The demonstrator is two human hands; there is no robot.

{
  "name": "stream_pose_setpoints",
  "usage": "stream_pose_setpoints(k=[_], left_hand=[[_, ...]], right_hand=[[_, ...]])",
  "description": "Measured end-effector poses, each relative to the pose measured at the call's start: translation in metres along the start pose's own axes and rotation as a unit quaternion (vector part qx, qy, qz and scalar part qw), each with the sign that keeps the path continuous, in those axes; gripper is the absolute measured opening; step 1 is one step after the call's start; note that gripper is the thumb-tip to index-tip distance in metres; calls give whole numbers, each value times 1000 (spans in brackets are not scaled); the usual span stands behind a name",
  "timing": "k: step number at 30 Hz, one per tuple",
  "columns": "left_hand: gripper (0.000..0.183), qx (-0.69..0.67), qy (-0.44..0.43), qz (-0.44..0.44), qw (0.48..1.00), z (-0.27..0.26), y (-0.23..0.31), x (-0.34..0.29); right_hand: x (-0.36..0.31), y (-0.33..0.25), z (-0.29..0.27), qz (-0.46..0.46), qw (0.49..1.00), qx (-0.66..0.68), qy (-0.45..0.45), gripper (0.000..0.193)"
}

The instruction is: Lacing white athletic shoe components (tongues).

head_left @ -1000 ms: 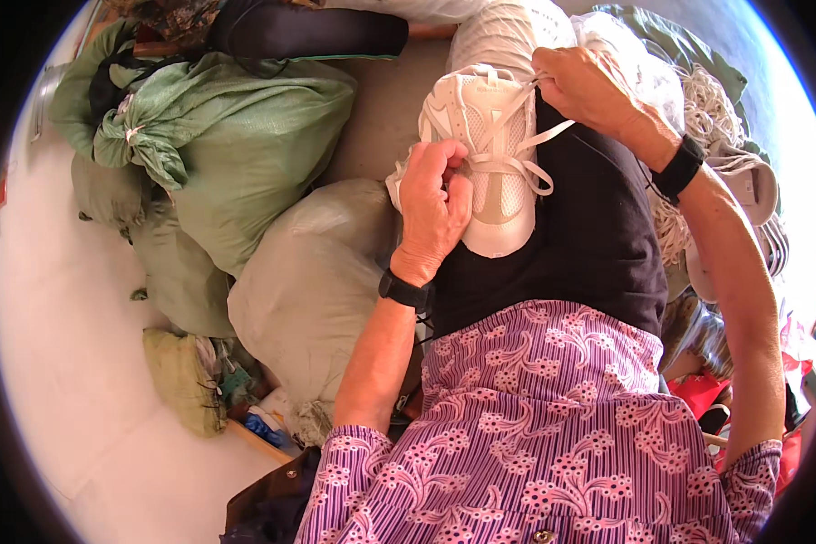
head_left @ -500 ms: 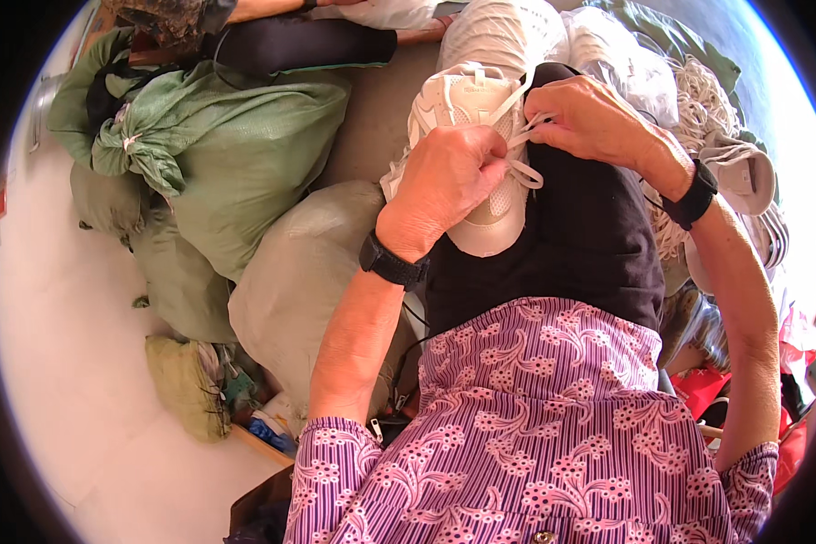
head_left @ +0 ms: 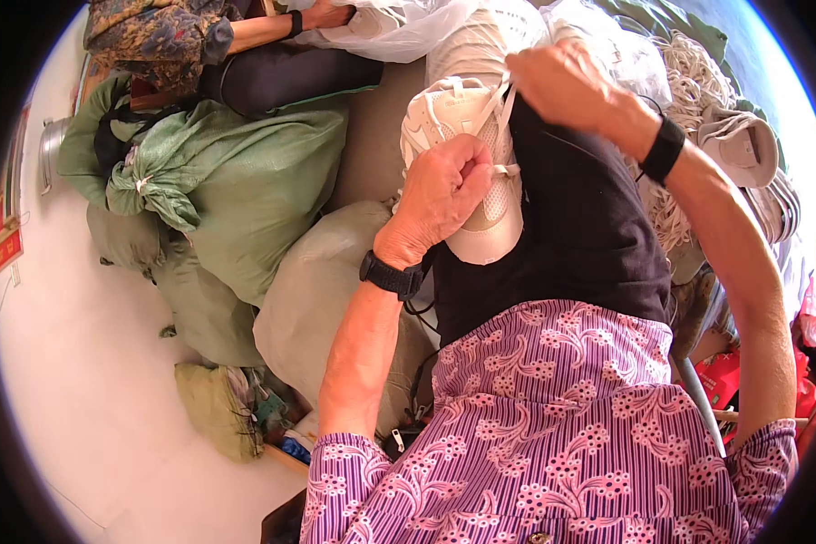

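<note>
One cream-and-white mesh lace-up shoe (head_left: 486, 241): lies over the lap, a little out from the picture's centre toward 1 o'clock, its rounded toe pointing to 6 o'clock; clock positions below are read from this shoe, with 12 at the top.
Left hand (head_left: 444, 192): curled narrow at the shoe's 9 o'clock side, covering part of its upper; the fingertips are partly hidden, so I cannot tell whether they grip anything.
Right hand (head_left: 562, 86): at 1 o'clock, fingers bunched narrow, holding a flat pale fabric lace (head_left: 505, 107) that runs up from the shoe's upper.
Wrists: a wide black wristband on each.
Lap: plain black cloth (head_left: 589, 218) at 4 o'clock, beside the shoe; a purple striped garment with pink flowers (head_left: 553, 408) between 5 and 6.
Sacks: a large knotted green woven sack (head_left: 254, 199) at 9 o'clock; a rounded beige sack (head_left: 335, 290) between 7 and 8, with a small yellow-green bundle (head_left: 208, 412) farther out.
Cord: a tangled pale heap of cord (head_left: 698, 77) at 2 o'clock, stacked pale shoes (head_left: 739, 150) near it at 3.
Co-worker: another person's hand (head_left: 326, 14) between 10 and 11, beside a translucent plastic bag (head_left: 417, 36).
</note>
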State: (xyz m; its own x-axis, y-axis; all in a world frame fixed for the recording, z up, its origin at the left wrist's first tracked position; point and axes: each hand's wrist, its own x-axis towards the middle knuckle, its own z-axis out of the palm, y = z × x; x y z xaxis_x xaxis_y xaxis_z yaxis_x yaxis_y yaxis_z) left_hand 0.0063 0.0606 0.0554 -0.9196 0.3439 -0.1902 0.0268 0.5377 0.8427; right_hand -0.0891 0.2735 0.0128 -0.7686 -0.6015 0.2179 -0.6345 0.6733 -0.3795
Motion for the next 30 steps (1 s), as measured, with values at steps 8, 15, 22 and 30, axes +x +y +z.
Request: stream_pose_setpoints(k=[8, 15, 22, 30], left_hand=[[18, 3, 70, 33, 997, 9, -2, -7], [13, -111, 215, -13, 970, 4, -8, -24], [15, -211, 177, -18, 961, -4, 11, -14], [22, -236, 148, -31, 960, -4, 13, -13]], right_hand=[[-1, 66, -19, 134, 985, -105, 40, 15], [-8, 16, -17, 82, 984, 151, 40, 23], [-3, -62, -34, 51, 924, 376, -43, 19], [-6, -78, -28, 23, 940, 335, -52, 16]])
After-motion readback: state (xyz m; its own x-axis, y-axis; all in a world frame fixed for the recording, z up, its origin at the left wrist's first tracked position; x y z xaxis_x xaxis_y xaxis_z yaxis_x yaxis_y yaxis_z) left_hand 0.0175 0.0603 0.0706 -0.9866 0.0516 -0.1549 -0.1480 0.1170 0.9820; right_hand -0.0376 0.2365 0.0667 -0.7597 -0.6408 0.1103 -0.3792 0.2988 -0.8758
